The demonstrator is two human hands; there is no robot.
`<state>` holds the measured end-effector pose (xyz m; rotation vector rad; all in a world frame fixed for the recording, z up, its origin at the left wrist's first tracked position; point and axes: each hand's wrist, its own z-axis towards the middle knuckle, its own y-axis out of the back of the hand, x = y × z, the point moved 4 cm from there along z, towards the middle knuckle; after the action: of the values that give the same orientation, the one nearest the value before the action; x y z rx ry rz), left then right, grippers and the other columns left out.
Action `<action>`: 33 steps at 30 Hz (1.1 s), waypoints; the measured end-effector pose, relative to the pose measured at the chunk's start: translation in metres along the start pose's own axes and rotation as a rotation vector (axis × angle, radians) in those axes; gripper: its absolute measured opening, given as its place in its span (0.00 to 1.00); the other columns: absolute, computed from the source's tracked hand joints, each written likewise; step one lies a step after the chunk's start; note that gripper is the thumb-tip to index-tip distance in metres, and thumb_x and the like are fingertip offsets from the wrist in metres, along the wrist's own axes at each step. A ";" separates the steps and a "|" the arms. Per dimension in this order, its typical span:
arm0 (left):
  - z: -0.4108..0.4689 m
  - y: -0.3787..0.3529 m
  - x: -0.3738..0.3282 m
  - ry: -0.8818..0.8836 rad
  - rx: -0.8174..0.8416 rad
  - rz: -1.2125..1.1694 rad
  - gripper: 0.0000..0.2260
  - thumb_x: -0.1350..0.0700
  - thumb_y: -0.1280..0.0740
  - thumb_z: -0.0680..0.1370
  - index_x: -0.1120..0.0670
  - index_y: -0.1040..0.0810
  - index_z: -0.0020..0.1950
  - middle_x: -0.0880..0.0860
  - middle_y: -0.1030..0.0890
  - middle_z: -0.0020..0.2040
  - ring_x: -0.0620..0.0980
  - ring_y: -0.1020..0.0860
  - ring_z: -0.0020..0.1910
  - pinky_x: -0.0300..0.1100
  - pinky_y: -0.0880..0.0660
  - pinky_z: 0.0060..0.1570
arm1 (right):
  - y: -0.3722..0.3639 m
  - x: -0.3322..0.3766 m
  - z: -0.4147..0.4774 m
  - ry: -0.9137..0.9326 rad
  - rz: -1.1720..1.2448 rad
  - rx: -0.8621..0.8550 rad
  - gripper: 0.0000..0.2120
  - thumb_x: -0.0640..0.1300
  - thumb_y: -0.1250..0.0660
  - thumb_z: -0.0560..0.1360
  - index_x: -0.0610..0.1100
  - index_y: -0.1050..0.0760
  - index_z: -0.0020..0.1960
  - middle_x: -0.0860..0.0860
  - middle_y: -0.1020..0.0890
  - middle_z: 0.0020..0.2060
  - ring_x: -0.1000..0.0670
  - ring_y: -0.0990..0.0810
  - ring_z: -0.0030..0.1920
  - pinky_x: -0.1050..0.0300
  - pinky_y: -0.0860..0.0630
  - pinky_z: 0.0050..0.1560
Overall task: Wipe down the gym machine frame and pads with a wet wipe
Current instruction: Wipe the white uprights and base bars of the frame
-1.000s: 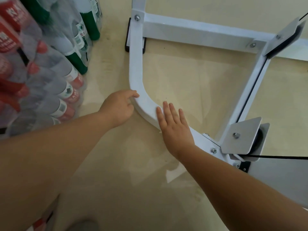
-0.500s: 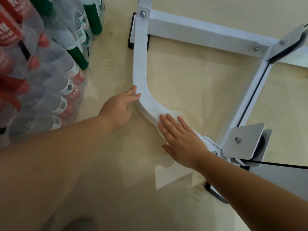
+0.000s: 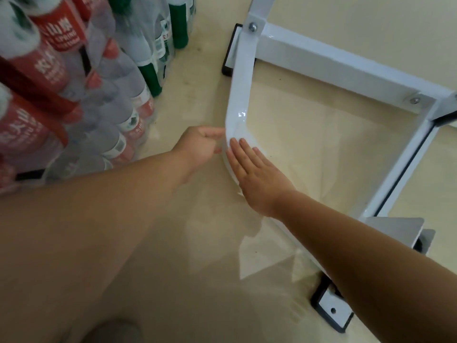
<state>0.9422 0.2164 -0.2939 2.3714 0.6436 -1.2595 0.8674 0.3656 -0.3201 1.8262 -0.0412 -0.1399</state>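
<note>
At the floor-level bend of the white machine frame, the right hand presses flat, fingers together, likely pinning the wet wipe, unseen beneath; the left hand curls against the outer edge, seemingly bracing; its grip is unclear.

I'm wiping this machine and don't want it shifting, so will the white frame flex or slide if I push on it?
Probably stiff: the white frame is boxy metal tube bolted at its corners. It likely resists sliding, since a black foot sits under its corner. The glossy paint may feel slick under your flat right hand.
</note>
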 end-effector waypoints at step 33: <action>0.015 0.026 0.007 0.118 -0.107 -0.009 0.14 0.60 0.43 0.82 0.55 0.21 0.63 0.53 0.23 0.60 0.52 0.25 0.60 0.41 0.33 0.56 | 0.007 -0.020 0.026 0.586 -0.216 0.185 0.15 0.52 0.40 0.73 0.50 0.14 0.45 0.53 0.16 0.55 0.44 0.32 0.76 0.38 0.49 0.79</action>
<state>0.9500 0.1889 -0.3050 2.3693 0.7392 -1.0670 0.8449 0.3407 -0.3189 1.9893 0.5716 0.2591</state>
